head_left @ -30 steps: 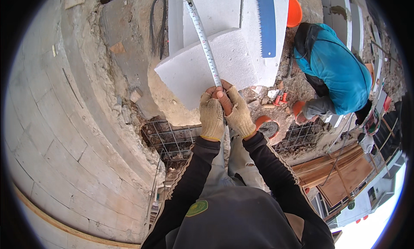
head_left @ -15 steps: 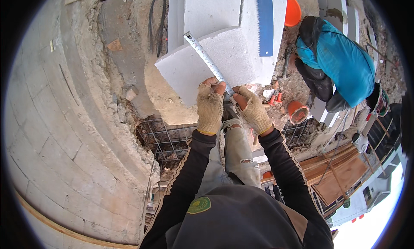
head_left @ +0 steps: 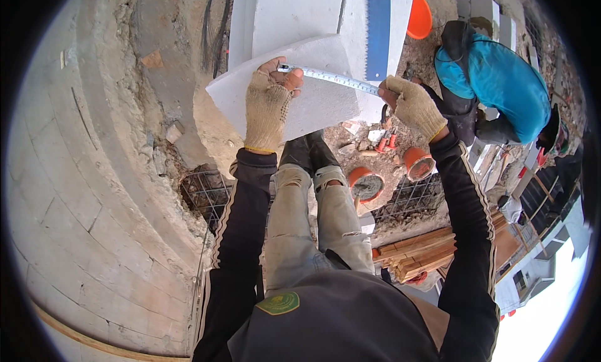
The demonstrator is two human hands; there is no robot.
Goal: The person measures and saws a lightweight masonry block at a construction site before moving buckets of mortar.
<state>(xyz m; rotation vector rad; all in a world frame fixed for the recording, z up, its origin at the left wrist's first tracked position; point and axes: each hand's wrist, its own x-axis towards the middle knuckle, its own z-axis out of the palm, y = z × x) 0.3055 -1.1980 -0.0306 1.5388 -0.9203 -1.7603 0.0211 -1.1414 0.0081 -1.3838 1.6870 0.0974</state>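
Observation:
A pale tape measure blade (head_left: pixel 338 80) stretches between my hands over a white lightweight block (head_left: pixel 313 102). At the blade's free end, my left hand (head_left: pixel 268 105), in a knitted fingerless glove, pinches it near the tip. My right hand (head_left: pixel 414 105), gloved the same way, is closed around the other end of the blade; the case is hidden in or under that hand. This block lies skewed on larger white blocks (head_left: pixel 297 14). A blue-bladed handsaw (head_left: pixel 378 36) rests on them, teeth facing left.
To the right a person in a turquoise top (head_left: pixel 501 80) crouches. Nearby are an orange bowl (head_left: pixel 419 17), two orange buckets (head_left: pixel 366 185), red-handled tools (head_left: pixel 387 141) and rebar mesh (head_left: pixel 206 190) in the ground. A block wall (head_left: pixel 81 205) rises at left; lumber (head_left: pixel 416 252) lies lower right.
My hands have moved apart, the left to the tape's tip and the right outward to the right. The tape has swung from a steep slant to nearly level across the block.

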